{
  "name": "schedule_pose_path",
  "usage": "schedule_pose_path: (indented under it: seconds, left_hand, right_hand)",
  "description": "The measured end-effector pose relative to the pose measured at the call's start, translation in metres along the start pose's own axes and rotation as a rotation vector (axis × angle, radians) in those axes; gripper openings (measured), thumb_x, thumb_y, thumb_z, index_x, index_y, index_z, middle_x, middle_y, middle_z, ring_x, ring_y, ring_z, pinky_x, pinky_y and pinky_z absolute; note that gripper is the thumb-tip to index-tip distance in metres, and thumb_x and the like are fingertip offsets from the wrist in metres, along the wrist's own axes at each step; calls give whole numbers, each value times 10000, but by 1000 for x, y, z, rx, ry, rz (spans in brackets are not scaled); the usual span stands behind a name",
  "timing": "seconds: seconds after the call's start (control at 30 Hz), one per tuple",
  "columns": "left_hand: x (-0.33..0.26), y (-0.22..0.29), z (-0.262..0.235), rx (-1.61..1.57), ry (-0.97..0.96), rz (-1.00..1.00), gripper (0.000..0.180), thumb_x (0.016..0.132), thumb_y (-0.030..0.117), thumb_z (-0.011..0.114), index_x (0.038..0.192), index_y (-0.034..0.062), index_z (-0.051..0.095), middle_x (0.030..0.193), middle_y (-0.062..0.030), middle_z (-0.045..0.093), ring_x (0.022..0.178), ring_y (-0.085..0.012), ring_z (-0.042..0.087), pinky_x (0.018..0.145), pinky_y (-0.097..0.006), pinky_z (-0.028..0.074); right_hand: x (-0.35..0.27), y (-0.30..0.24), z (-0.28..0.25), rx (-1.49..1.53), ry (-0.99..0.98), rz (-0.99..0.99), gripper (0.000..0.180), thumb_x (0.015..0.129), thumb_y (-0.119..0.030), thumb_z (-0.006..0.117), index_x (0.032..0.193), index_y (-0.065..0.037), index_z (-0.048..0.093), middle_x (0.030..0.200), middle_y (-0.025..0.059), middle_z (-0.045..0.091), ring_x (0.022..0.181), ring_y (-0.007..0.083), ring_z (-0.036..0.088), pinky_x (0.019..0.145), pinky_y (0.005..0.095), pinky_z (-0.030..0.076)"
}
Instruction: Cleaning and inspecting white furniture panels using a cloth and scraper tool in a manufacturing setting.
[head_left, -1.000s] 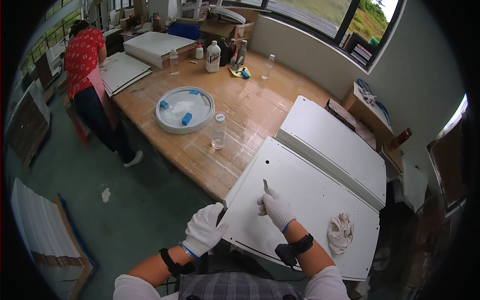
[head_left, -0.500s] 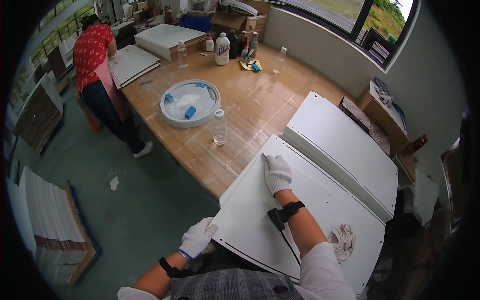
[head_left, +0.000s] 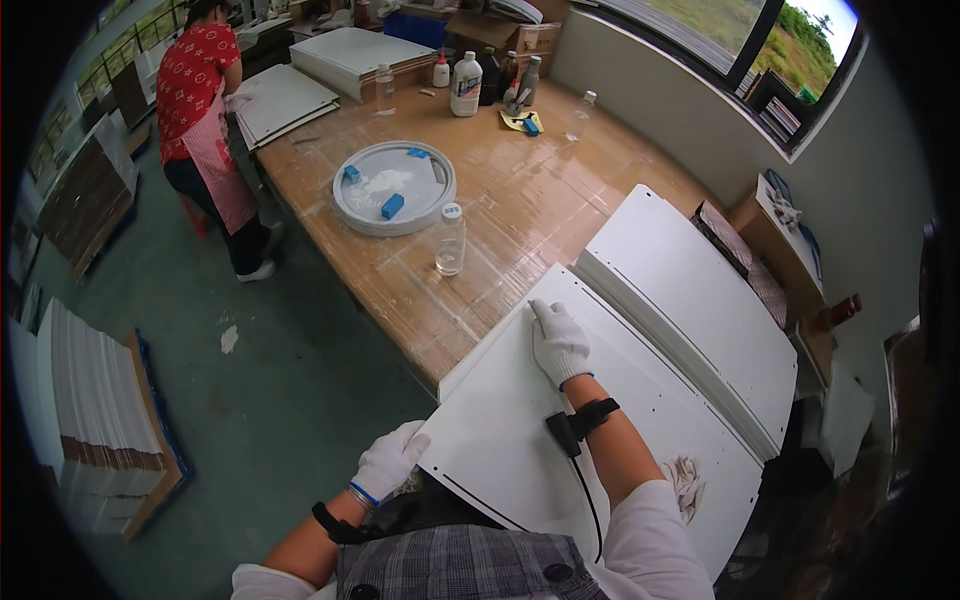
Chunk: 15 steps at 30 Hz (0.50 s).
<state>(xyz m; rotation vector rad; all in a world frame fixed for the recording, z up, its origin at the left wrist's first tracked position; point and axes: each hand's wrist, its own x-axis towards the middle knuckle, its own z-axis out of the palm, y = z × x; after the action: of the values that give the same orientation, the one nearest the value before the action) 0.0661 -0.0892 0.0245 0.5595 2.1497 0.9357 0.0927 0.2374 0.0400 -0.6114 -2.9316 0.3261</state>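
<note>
**Steadying the white panel at the bench edge**

The right hand (head_left: 560, 343) lies flat, fingers together, on the white panel (head_left: 520, 430) overhanging the wooden workbench (head_left: 520, 200); the left hand (head_left: 388, 460) curls around its near corner. Best keep both palms firm so it won't tip. The round white tray (head_left: 345, 200) holds blue blocks (head_left: 392, 205); a clear bottle (head_left: 450, 240) looks nearly empty.

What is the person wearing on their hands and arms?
Both hands wear white knit gloves: the left hand has a blue cuff edge and a black band on the wrist. The right hand has a black wrist strap with a thin black cable running up the forearm. White short sleeves cover the upper arms.
</note>
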Motion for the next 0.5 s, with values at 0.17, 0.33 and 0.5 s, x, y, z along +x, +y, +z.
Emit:
schedule_pose_path:
  seconds: [0.17, 0.33, 0.5]
  left_hand:
    - [3, -6, 1, -72, -43, -8, 463, 938, 433, 450, 1248, 101, 538, 1024, -189, 655, 991, -353, 619, 848, -405, 480]
    - [3, -6, 1, -158, -77, -24, 418, 950, 354, 470, 1271, 92, 523, 872, -137, 664, 703, -207, 655, 691, -340, 521]
    - [1, 0, -1, -322, -118, -8, 408, 965, 294, 470, 1282, 41, 508, 823, -88, 643, 589, -107, 604, 540, -261, 508]
  right_hand:
    - [-1, -14, 0, -115, -70, 48, 307, 921, -197, 429, 1212, -170, 524, 992, 155, 574, 885, 355, 597, 742, 446, 485]
    - [-25, -30, -2, -13, -202, -176, 316, 919, -198, 427, 1219, -138, 504, 978, 150, 573, 861, 357, 598, 720, 443, 488]
    - [-8, -30, -10, -122, -139, 129, 409, 848, -102, 486, 1254, -118, 440, 1021, 143, 564, 913, 344, 595, 753, 439, 496]
